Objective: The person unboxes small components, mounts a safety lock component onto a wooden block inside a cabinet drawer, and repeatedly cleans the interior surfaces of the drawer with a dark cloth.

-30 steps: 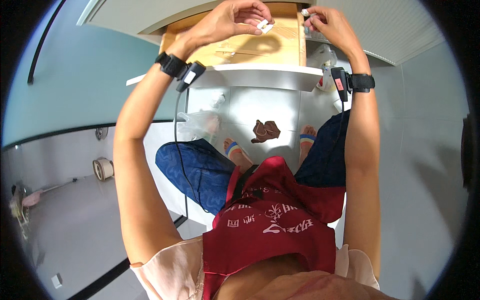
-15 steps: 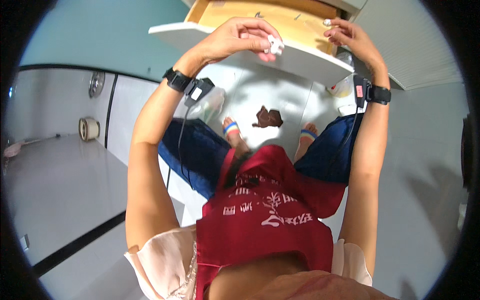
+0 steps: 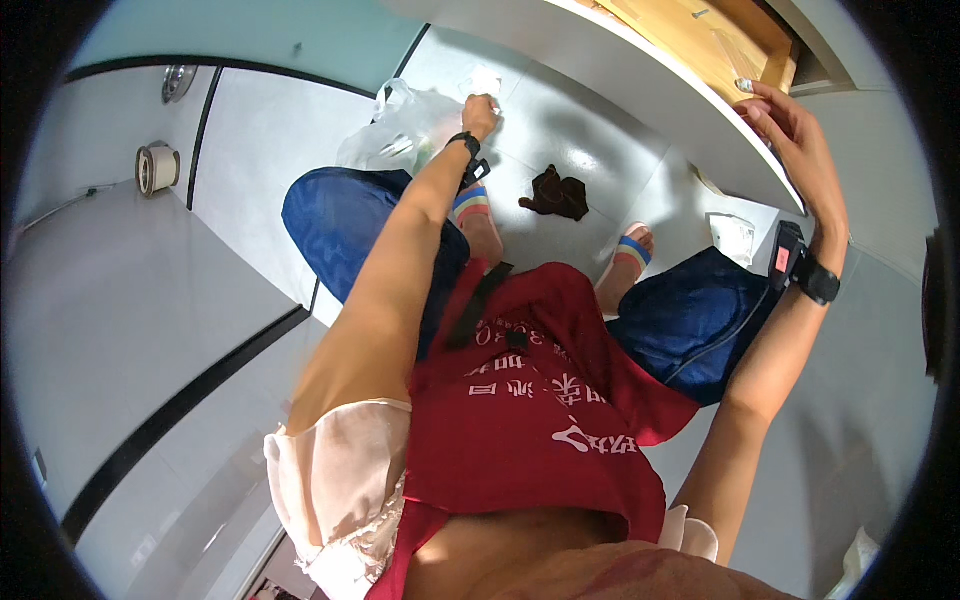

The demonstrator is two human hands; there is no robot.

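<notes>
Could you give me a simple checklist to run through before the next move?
1. Drawer open: ok.
2. Right hand at the drawer: ok.
3. Small white piece at its fingertip firmly gripped: cannot tell.
4. Left hand holding the white item by its fingers: cannot tell.
5. Floor near the feet uncluttered: not ok; a crumpled brown cloth and clear plastic bag are there.

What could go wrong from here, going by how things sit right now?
The small white thing at the right hand, if only loosely held, might drop into the open drawer.

The left hand, reaching low beside the plastic bag, might snag it.

The brown cloth lies ahead of and between the feet, so it might get caught underfoot.
</notes>
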